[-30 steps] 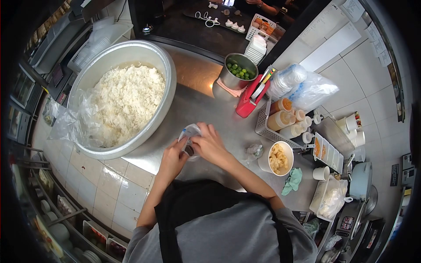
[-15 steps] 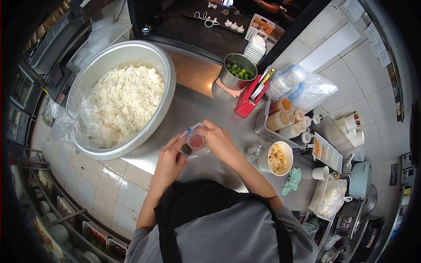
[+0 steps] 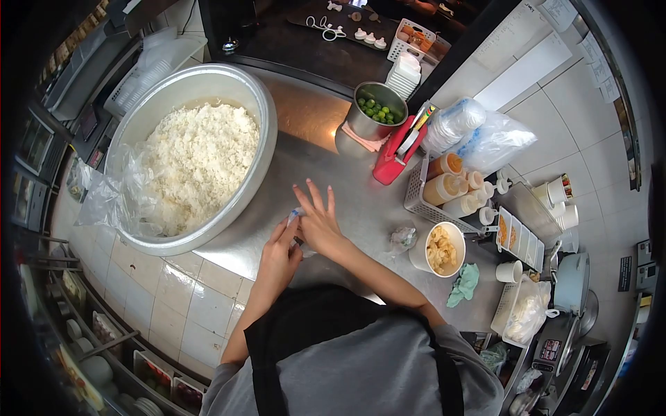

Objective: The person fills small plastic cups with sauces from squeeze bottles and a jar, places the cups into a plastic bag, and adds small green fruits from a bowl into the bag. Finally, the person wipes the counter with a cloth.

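My left hand [image 3: 279,255] is closed on a small clear plastic bag [image 3: 292,217] with a blue band near its top. Dark contents of a small sauce cup [image 3: 298,241] show between the two hands. The rest of the bag is hidden under my right hand [image 3: 320,230], which lies across it with its fingers spread and pointing away from me. Both hands are over the steel counter [image 3: 361,277], just right of a large round tub [image 3: 269,139] of cooked rice [image 3: 205,163].
To the right are a crumpled clear bag [image 3: 402,240], a white bowl of yellowish pieces [image 3: 442,251] and a green cloth [image 3: 463,286]. Farther back stand a red tape dispenser [image 3: 395,158], a pot of green limes [image 3: 378,114] and a basket of sauce bottles [image 3: 416,201].
My right hand has moved left over the bag and its fingers have spread out. The red sauce cup visible before is now covered.
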A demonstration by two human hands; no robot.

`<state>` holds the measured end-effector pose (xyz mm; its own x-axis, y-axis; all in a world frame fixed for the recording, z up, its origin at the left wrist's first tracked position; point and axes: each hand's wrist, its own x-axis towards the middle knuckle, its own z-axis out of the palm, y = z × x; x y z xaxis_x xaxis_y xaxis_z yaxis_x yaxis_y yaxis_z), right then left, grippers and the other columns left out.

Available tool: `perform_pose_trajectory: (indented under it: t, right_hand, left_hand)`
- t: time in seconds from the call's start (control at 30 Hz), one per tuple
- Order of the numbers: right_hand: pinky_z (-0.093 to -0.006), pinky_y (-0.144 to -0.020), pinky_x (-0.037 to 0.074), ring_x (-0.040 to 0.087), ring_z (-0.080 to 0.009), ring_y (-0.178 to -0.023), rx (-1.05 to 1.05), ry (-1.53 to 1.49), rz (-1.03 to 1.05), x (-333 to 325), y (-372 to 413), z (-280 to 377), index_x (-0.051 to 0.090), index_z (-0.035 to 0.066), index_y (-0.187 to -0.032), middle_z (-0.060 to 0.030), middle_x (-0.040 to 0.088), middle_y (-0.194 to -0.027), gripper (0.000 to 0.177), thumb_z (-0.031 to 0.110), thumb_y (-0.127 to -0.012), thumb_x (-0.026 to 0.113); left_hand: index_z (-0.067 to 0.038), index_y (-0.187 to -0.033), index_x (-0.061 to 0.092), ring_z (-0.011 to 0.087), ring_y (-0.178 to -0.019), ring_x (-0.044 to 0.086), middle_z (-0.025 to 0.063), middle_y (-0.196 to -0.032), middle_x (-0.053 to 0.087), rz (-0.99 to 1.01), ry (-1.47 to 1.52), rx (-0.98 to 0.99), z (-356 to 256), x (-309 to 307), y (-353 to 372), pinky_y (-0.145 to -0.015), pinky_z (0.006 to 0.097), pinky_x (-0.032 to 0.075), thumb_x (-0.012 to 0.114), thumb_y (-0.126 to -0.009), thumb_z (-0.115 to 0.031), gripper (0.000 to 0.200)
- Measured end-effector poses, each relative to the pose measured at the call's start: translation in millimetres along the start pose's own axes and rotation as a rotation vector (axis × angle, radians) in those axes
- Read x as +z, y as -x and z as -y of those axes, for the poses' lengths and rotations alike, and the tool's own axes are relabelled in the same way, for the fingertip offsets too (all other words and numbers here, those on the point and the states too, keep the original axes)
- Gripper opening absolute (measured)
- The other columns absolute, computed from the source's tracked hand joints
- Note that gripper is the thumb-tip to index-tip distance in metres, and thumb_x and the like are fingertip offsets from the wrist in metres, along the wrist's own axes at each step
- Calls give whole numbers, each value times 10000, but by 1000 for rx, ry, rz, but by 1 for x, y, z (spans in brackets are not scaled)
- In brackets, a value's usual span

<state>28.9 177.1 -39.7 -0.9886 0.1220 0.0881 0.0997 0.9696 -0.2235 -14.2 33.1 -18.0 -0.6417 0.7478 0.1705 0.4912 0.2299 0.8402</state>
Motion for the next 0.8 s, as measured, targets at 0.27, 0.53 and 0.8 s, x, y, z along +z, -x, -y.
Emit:
perform_pose_trajectory:
  t: [0.27, 0.53, 0.8]
  right_hand:
    - [-653, -989, 185, 297, -390, -1270, 5, -3, -141, -2, 5, -2, 669, 21, -719, -177, 359, -1355, 116, 127, -689, 633]
    - [-392, -621, 537, 627, -308, -759, 102, -27, -97, -68, 13, -22, 615, 9, -786, -138, 524, -909, 97, 63, -716, 576]
    - [-419, -762, 475, 518, -310, -1049, 173, 15, 84, -80, 16, -11, 679, 72, -875, -133, 502, -1086, 182, 71, -751, 546]
  left_hand:
    - [55, -1198, 507, 240, -679, 640, 251, -1260, 476, 44, 143, -136, -19, -12, -7, -610, 312, 514, 521, -696, 108, 505]
    - [58, -1204, 498, 213, -615, 643, 211, -1303, 464, 138, 268, -131, -26, -26, -20, -578, 290, 503, 456, -721, 98, 487]
    - [67, -1214, 481, 205, -632, 647, 217, -1290, 474, 143, 217, -84, -26, -19, -22, -595, 298, 500, 464, -717, 96, 498]
